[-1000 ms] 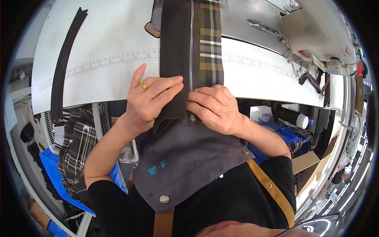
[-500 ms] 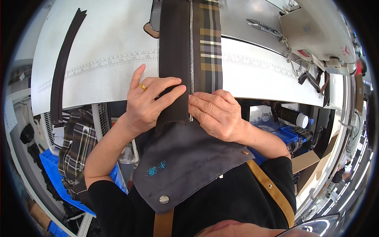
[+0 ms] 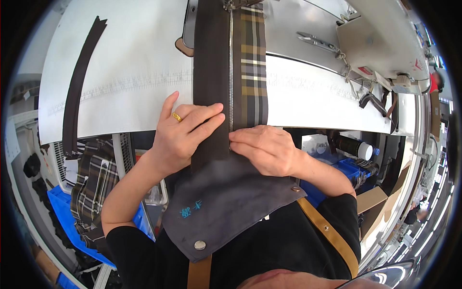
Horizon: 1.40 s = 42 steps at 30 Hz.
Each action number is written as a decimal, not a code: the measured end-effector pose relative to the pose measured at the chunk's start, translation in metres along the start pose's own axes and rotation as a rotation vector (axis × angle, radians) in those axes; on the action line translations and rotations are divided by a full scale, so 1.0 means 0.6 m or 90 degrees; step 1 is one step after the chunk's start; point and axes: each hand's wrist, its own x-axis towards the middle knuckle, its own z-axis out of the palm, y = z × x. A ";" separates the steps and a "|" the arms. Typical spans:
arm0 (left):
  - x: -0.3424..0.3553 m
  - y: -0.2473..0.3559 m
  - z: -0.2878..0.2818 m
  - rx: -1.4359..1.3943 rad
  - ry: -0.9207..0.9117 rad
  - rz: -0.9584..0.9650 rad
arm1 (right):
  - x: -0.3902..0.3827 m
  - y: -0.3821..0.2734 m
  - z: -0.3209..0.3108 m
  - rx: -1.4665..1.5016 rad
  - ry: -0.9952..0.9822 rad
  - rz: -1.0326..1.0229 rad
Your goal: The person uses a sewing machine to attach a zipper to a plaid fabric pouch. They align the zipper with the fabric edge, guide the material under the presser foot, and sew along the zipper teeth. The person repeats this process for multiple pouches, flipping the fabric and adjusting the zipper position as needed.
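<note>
A long dark brown fabric strip (image 3: 210, 58) runs away from me over the white table, with a metal zipper (image 3: 231, 91) along its right side. Plaid fabric (image 3: 252, 72) lies to the right of the zipper. On the dark strip rests my left hand (image 3: 180, 132), two fingers stretched flat beside the zipper and the little finger raised; its thumb is hidden. My right hand (image 3: 267, 149) pinches the zipper's near end, at the table's front edge. At the zipper's far end, a metal sewing-machine part (image 3: 231, 5) shows at the top of the view.
A loose dark strip (image 3: 79, 91) hangs over the table's front edge at left. Snips (image 3: 317, 42) lie by the machine body (image 3: 385, 43). Plaid pieces (image 3: 94, 192) fill a blue bin (image 3: 60, 200) at lower left. A black bottle (image 3: 349, 144) stands below the table at right.
The view has tilted, so table, fabric and hands sit lower and the metal part at top has come into sight. My right hand's fingers have bunched closer together at the zipper.
</note>
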 end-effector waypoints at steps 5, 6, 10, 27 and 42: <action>0.000 0.000 0.000 -0.004 -0.003 -0.002 | 0.028 0.019 -0.016 -0.122 -0.101 0.077; 0.001 0.001 -0.001 -0.015 -0.001 -0.007 | 0.021 0.018 -0.008 -0.126 -0.084 0.075; -0.002 -0.007 -0.009 0.011 -0.039 0.015 | 0.025 0.025 -0.012 -0.125 -0.082 0.037; 0.167 -0.156 0.014 0.108 -0.011 -0.004 | 0.034 0.029 -0.014 -0.088 -0.093 0.044; 0.196 -0.160 0.017 0.114 -0.021 0.051 | 0.033 0.028 -0.025 -0.105 -0.142 0.039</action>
